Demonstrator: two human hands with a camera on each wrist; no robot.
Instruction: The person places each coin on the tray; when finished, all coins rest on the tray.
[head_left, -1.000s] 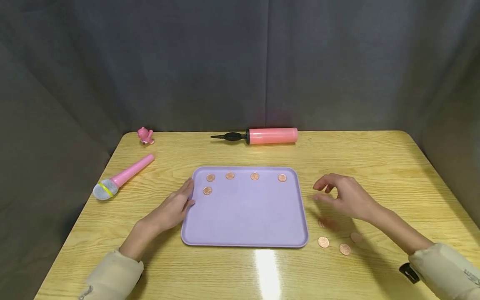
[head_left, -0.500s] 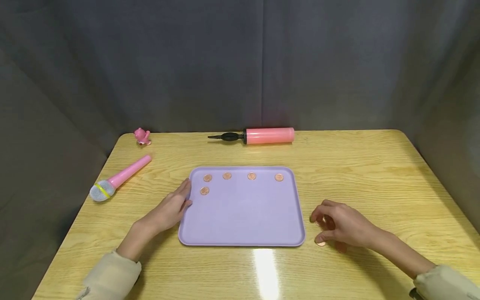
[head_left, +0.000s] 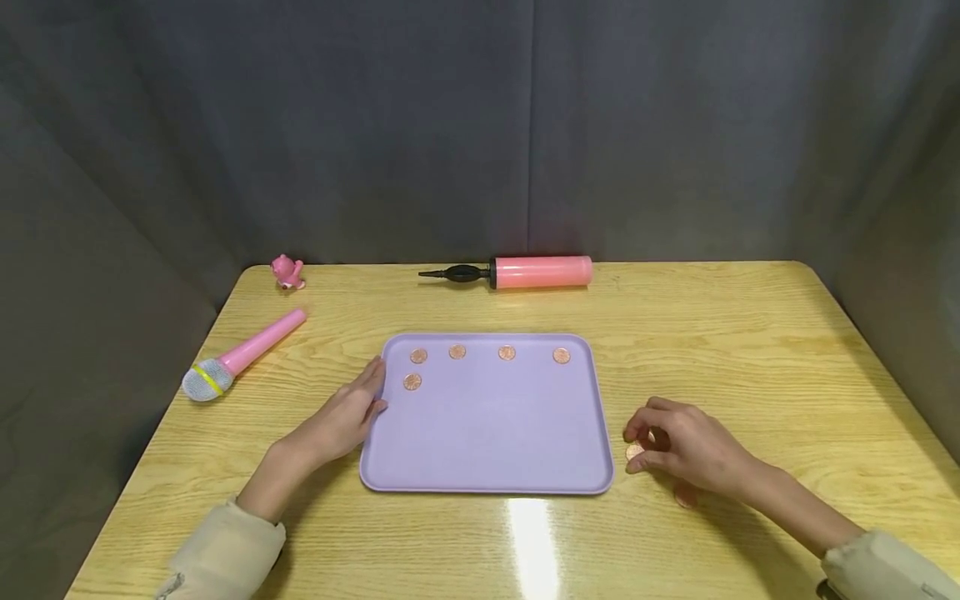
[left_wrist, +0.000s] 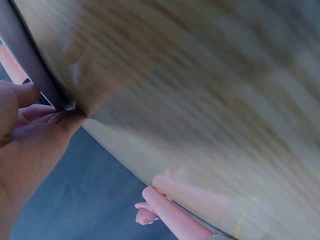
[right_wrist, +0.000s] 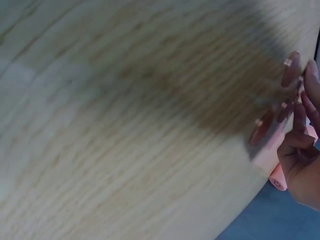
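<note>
The left hand [head_left: 341, 417] lay flat against the left rim of the purple tray [head_left: 491, 433], fingers straight, holding nothing. Five copper coins [head_left: 457, 352] sat along the tray's far edge and left corner. Just right of the tray, the right hand [head_left: 686, 450] pinched a coin [head_left: 634, 451] on the table [head_left: 750, 350], another coin [head_left: 684, 497] beneath its wrist, so the tray lay to its left

Both arms wear long sleeves of pale beige cloth, ending at the wrists in soft gathered cuffs. The left hand [head_left: 341, 421] and the right hand [head_left: 686, 450] are bare, with no rings, watch or gloves showing. Fingernails are short and unpainted.
</note>
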